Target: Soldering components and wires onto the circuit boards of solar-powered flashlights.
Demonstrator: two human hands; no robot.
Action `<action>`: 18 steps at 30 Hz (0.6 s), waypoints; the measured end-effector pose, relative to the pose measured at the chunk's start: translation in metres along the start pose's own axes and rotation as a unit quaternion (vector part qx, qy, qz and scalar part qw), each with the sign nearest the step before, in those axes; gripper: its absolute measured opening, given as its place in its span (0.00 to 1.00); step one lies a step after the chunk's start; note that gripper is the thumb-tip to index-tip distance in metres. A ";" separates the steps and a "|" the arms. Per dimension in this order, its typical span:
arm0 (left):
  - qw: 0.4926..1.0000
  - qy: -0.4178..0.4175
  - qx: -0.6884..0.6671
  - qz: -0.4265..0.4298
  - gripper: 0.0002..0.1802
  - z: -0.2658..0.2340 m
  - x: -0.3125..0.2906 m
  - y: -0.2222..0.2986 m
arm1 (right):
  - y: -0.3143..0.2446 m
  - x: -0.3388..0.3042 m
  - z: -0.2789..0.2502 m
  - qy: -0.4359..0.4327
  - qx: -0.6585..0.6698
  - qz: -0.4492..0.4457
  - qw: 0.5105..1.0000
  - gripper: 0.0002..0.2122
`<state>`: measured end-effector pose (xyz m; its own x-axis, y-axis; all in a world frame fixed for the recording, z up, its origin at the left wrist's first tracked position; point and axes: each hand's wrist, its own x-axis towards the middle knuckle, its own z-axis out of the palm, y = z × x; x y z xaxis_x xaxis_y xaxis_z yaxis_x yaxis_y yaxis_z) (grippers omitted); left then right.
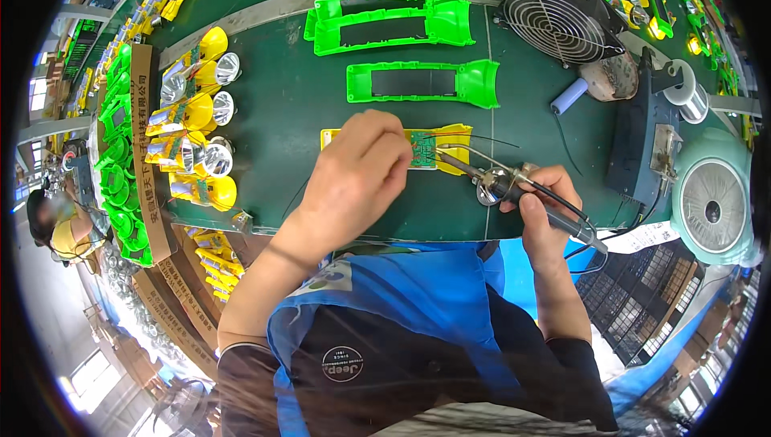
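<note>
Two hands work on my green table [321, 100]: the left hand [353, 176] pinches a small green circuit board [423, 150] over a yellow shell [458, 141]; the right hand [540, 208] grips a soldering iron [514, 189], tip touching the board.

Counts on the green surface [273, 100]

Three green torch shells [423, 82] lay in the upper middle of the frame, and one yellow shell [458, 140] sat at centre with one green circuit board [422, 150]. One soldering iron [522, 192], one blue battery cell [569, 96], one black fan [558, 15], one solder spool [689, 93] and one pale round fan [711, 204] stood at right. Two hands were in view.
</note>
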<state>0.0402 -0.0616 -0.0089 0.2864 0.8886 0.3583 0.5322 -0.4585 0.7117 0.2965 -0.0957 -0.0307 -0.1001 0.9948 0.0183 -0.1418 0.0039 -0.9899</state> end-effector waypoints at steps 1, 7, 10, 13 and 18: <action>0.999 -0.008 0.046 0.009 0.11 0.001 0.001 0.003 | 0.000 0.001 0.001 -0.013 0.003 -0.005 1.000 0.07; 0.992 -0.046 0.114 -0.037 0.11 -0.001 0.007 0.013 | -0.005 0.003 0.009 -0.015 -0.037 0.016 0.999 0.07; 0.990 -0.060 0.124 -0.038 0.09 -0.003 0.010 0.016 | -0.007 0.004 0.011 -0.016 -0.041 0.019 0.999 0.07; 0.987 -0.065 0.140 -0.041 0.08 -0.001 0.011 0.017 | -0.004 0.003 0.011 -0.012 -0.039 0.018 0.999 0.07; 0.984 -0.081 0.154 -0.043 0.09 -0.001 0.012 0.018 | 0.004 0.005 0.005 -0.038 -0.108 -0.052 0.992 0.08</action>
<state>0.0530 -0.0592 0.0088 0.3406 0.9217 0.1857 0.7690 -0.3868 0.5090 0.2905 -0.0911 -0.0334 -0.1716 0.9772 0.1253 0.0589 0.1371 -0.9888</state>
